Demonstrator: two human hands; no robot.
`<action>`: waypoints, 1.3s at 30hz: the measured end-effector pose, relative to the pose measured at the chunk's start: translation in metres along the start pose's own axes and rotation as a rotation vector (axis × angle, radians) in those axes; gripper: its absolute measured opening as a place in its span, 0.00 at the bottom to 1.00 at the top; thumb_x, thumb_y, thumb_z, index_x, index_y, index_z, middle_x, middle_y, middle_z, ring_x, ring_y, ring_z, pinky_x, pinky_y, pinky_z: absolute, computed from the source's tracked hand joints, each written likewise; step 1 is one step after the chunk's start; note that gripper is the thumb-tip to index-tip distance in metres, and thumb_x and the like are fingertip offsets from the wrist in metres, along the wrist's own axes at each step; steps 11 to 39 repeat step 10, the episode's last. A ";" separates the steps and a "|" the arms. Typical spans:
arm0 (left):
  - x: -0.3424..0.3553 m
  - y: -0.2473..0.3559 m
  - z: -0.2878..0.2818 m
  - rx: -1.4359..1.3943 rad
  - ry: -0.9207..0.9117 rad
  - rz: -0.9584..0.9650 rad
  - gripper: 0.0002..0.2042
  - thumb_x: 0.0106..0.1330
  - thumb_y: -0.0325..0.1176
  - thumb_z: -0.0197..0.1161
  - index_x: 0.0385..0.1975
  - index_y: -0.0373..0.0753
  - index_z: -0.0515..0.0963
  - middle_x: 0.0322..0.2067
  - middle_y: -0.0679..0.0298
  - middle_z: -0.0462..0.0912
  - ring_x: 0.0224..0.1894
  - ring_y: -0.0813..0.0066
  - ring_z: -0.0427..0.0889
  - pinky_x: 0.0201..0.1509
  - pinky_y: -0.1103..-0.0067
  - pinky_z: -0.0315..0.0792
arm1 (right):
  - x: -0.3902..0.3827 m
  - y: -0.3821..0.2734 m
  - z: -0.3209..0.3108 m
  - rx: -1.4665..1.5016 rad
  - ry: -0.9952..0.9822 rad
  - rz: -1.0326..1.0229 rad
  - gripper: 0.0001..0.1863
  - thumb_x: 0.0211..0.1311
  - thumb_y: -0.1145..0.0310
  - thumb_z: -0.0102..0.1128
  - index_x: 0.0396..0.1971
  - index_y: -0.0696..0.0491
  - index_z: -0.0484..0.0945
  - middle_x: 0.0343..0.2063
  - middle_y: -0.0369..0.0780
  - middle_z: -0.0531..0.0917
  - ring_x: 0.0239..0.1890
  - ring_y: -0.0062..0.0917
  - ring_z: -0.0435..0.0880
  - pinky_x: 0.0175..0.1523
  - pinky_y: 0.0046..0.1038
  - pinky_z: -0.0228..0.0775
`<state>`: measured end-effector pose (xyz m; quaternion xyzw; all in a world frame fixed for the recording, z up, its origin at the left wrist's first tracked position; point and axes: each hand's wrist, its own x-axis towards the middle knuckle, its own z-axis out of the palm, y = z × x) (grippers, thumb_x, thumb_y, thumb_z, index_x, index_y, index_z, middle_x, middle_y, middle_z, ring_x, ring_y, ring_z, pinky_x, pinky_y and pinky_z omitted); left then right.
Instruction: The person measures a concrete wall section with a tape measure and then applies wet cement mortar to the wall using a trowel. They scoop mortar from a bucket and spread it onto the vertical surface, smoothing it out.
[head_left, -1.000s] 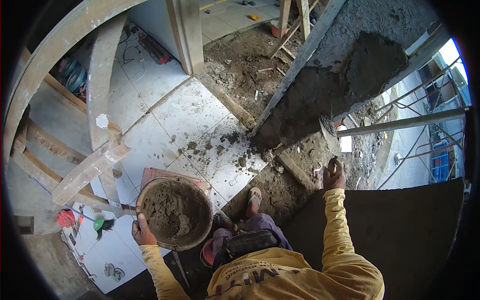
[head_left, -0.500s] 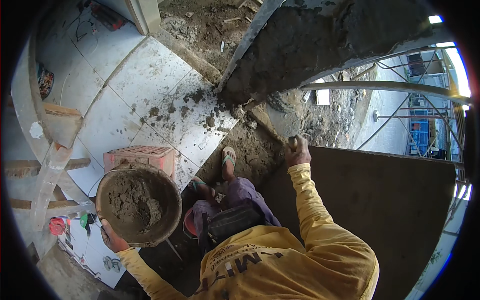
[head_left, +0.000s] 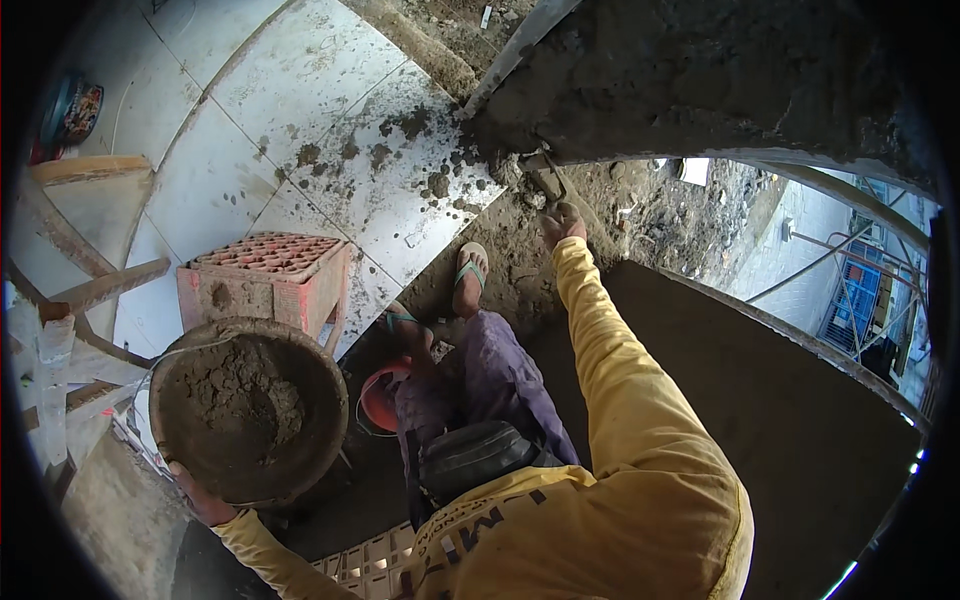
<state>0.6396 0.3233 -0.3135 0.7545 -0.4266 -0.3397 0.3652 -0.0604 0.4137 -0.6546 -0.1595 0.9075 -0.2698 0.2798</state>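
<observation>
My left hand (head_left: pixel 203 497) grips the rim of a round, mortar-caked bucket (head_left: pixel 338 415) at the lower left. Wet grey mortar (head_left: pixel 245 395) lies inside it, heaped and scooped unevenly. My right hand (head_left: pixel 563 226) is closed round the handle of a trowel (head_left: pixel 555 180), whose blade is hard to make out against the rubble. The trowel is at the lower edge of a dark, freshly coated wall (head_left: pixel 690 90); whether it touches the wall I cannot tell.
A red plastic crate (head_left: pixel 270 255) stands behind the bucket. Mortar splashes dot the white tiles (head_left: pixel 230 190). A red pail (head_left: pixel 378 400) is beside my legs. Wooden trestle pieces (head_left: pixel 110 285) fill the left. A smooth dark surface (head_left: pixel 690 370) spans the right, with scaffold poles (head_left: pixel 860 210) beyond.
My right hand and trowel have moved up and slightly left, to the wall's lower edge. The view has shifted, and the bucket sits lower and further left in it.
</observation>
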 end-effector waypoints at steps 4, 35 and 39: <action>-0.014 0.012 0.001 -0.010 0.060 -0.010 0.30 0.74 0.51 0.47 0.61 0.27 0.66 0.59 0.55 0.71 0.58 0.68 0.72 0.64 0.73 0.65 | -0.015 -0.007 -0.003 -0.005 -0.212 -0.184 0.29 0.55 0.61 0.66 0.55 0.58 0.72 0.47 0.49 0.82 0.44 0.39 0.84 0.46 0.33 0.77; -0.018 0.012 0.000 -0.028 0.092 0.029 0.29 0.71 0.48 0.55 0.60 0.28 0.68 0.58 0.55 0.73 0.56 0.70 0.73 0.63 0.72 0.65 | -0.042 0.013 -0.029 0.139 -0.170 -0.084 0.26 0.58 0.68 0.64 0.58 0.55 0.71 0.26 0.40 0.81 0.20 0.21 0.76 0.24 0.25 0.67; -0.018 0.012 0.000 -0.028 0.092 0.029 0.29 0.71 0.48 0.55 0.60 0.28 0.68 0.58 0.55 0.73 0.56 0.70 0.73 0.63 0.72 0.65 | -0.042 0.013 -0.029 0.139 -0.170 -0.084 0.26 0.58 0.68 0.64 0.58 0.55 0.71 0.26 0.40 0.81 0.20 0.21 0.76 0.24 0.25 0.67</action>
